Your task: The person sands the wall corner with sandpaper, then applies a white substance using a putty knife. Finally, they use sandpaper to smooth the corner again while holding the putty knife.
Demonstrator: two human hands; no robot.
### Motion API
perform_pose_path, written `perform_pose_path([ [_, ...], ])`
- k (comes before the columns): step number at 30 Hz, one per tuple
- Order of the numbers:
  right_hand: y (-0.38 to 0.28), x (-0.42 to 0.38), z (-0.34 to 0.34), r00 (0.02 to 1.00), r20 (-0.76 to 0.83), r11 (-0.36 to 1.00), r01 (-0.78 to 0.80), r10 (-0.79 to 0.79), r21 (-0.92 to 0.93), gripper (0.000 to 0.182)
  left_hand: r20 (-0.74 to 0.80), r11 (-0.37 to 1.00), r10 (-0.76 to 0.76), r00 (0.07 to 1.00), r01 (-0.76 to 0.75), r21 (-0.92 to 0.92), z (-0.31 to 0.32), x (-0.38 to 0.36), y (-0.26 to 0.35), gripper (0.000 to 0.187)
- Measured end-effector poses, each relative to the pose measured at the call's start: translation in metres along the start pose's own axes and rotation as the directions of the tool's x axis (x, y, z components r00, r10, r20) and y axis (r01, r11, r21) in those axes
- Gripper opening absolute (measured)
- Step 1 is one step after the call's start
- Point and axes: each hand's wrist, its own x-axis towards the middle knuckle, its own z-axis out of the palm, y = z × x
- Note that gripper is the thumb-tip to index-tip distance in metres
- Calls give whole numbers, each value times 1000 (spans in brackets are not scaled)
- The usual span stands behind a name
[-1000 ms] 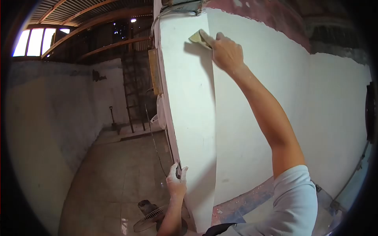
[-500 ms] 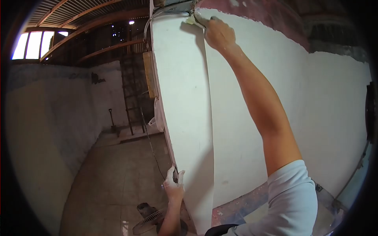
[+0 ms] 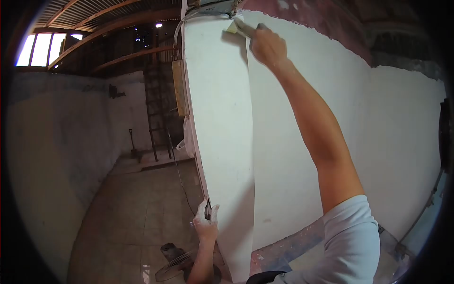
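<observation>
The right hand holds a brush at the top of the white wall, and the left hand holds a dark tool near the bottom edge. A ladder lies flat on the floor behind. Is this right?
Not quite. The ladder does not lie flat: the head view shows it upright, leaning against the far wall. The rest holds: the right hand holds a brush at the top of the white wall, and the left hand holds a dark tool near the bottom edge.

Brush atop wall corner — fan below.

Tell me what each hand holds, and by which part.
Right hand: a paintbrush, gripped by its handle. Left hand: a small dark tool against the wall edge; grip unclear.
</observation>
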Motion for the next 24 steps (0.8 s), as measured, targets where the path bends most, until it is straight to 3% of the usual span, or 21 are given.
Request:
perform_pose_path([
  [1,5,11,-3,1000,-31,1000,-6,5,-11,43,1,1000,-6,1000,6,3,0,0,0,45],
  [3,-6,18,7,996,23,996,-86,87,-30,51,4,1000,-14,1000,14,10,-1,0,6,45],
  [4,-11,9,12,1000,9,1000,-10,10,-4,38,-14,1000,13,1000,-13,22,-1,-2,14,45],
  [6,-8,0,7,999,-18,1000,29,-29,-10,41,-42,999,51,998,-50,16,5,1,16,45],
  [7,-5,-5,4,998,-38,998,56,-57,-8,44,-9,1000,25,1000,-25,14,2,0,11,44],
  [10,-5,8,1,996,7,995,-84,83,59,41,59,994,-107,993,108,-23,-1,-2,8,45],
  [12,-15,-8,12,1000,-9,998,13,-13,57,46,-19,999,46,999,-46,9,3,-2,6,45],
  [14,-11,-13,3,998,6,998,64,-64,7,47,-2,995,34,999,-34,94,2,-1,13,44],
  [18,-1,12,19,996,-12,996,-84,84,27,56,-3,999,-29,1000,29,-45,3,0,11,45],
  [20,-29,-18,6,1000,-12,998,23,-22,58,58,-63,992,121,991,-118,51,5,-1,7,46],
  [21,-24,-15,5,1000,-12,998,28,-27,55,58,-72,998,65,995,-66,-22,6,-3,8,46],
  [24,2,6,2,999,-31,997,-38,40,63,59,19,998,-60,998,59,5,-3,0,15,44],
])
